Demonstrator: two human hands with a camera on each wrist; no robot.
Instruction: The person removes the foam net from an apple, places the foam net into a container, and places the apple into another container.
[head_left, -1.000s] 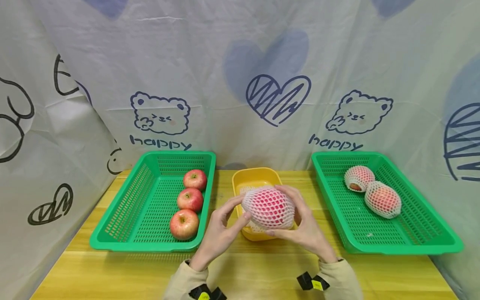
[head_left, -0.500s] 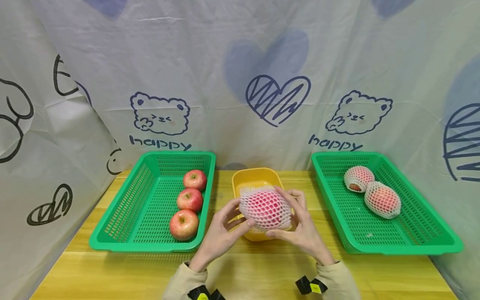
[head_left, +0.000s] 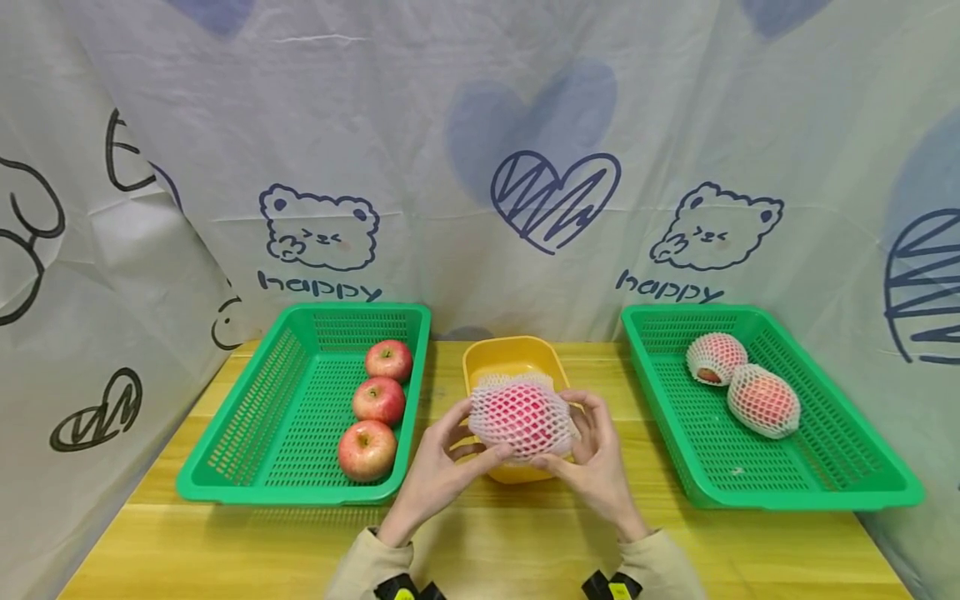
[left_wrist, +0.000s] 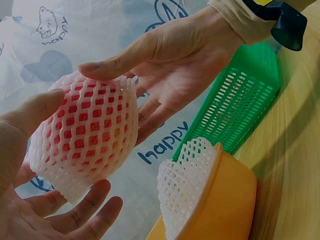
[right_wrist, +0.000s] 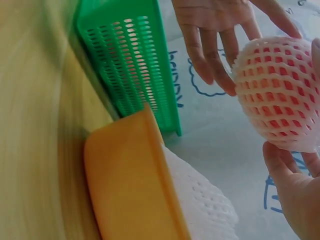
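Note:
Between both hands is a red apple in a white foam net sleeve (head_left: 522,417), held up over the yellow basket (head_left: 480,354). My left hand (head_left: 444,467) grips its left side, thumb at the near edge and fingers behind. My right hand (head_left: 600,458) holds the right end, its thumb at the lower near edge. In the left wrist view the netting (left_wrist: 90,125) wraps the apple, and its loose end hangs past the fruit toward the left fingers. More white foam nets (left_wrist: 185,185) stick up from the yellow basket underneath.
A green basket (head_left: 193,482) on the left holds three bare apples (head_left: 379,400) along its right wall. Another green basket (head_left: 810,498) on the right contains two apples in foam nets (head_left: 763,402). A printed white cloth (head_left: 450,275) hangs behind the wooden table (head_left: 510,550).
The netted apple has shifted a little left in the hands. My right hand has moved left and its fingers have slid from over the apple's top to its right end.

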